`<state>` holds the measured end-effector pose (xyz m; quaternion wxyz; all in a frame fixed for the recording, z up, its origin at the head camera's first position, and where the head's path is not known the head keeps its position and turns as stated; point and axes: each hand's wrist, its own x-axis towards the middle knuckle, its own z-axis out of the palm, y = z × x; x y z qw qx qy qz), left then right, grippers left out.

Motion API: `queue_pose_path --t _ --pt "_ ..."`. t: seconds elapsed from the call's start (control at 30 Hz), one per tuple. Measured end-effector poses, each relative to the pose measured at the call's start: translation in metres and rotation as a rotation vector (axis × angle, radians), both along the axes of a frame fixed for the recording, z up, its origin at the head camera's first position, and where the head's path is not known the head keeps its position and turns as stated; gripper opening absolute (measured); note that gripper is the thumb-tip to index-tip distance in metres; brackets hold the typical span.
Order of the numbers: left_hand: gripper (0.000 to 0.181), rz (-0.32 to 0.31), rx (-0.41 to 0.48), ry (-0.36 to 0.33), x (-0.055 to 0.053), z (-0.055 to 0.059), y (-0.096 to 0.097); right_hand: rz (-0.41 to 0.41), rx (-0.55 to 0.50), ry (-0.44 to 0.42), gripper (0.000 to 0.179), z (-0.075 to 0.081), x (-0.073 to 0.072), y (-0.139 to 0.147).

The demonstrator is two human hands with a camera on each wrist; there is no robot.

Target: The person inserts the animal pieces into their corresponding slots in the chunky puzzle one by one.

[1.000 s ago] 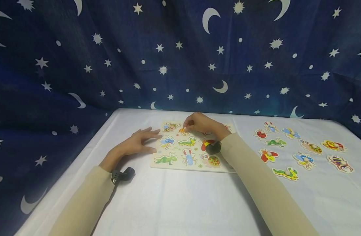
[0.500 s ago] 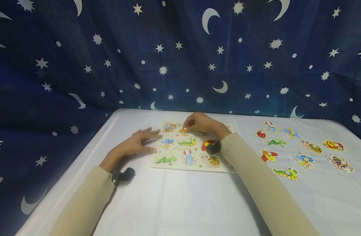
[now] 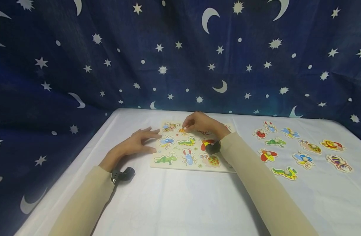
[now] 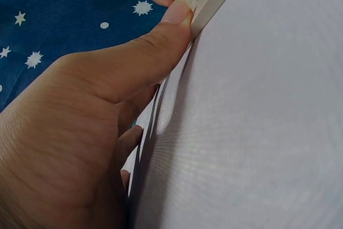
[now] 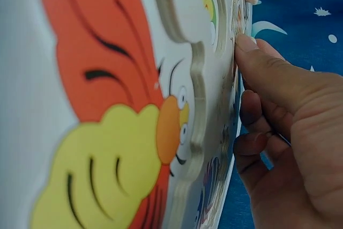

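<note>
A pale wooden peg puzzle board (image 3: 174,166) with insect pictures lies on the white table. My right hand (image 3: 202,123) reaches over its back row. There, thumb and fingertips pinch an orange-striped insect puzzle piece (image 3: 183,132) lying at its recess; its knob is mostly hidden by the fingers. Beside it, a bee puzzle piece (image 3: 169,127) with a knob sits in the back left recess. My left hand (image 3: 136,141) rests at the board's left edge, fingers spread and thumb (image 4: 174,25) touching the rim. In the right wrist view, a red-winged insect picture (image 5: 102,148) shows close up.
Several loose knobbed pieces lie on the table to the right, among them a ladybird (image 3: 260,133), a caterpillar (image 3: 285,173), a snail (image 3: 311,146) and a striped beetle (image 3: 339,163). A dark blue curtain (image 3: 180,72) with stars and moons hangs behind the table.
Both hands stay nearly in place. The right fingers keep pinching the orange-striped piece, with only the slightest shift; the loose pieces lie as before.
</note>
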<state>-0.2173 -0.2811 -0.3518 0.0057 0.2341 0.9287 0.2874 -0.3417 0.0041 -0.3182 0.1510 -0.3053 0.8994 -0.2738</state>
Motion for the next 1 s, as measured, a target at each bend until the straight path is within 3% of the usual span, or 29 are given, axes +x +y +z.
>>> queue_pose_path --t 0.27,0.53,0.73,1.0 --pt "0.061 -0.009 0.017 -0.009 0.001 -0.002 -0.001 0.033 0.021 -0.006 0.023 0.0 -0.002 0.002" --pt "0.059 -0.011 0.012 0.008 0.0 0.0 -0.001 0.121 0.006 0.107 0.029 0.019 -0.003 0.016" --pt "0.059 -0.007 0.01 0.011 -0.001 0.0 -0.001 0.115 -0.015 0.144 0.032 0.034 0.004 0.03" --pt "0.059 -0.004 0.011 0.008 0.0 0.0 -0.001 0.093 -0.058 0.203 0.029 0.035 0.014 0.064"
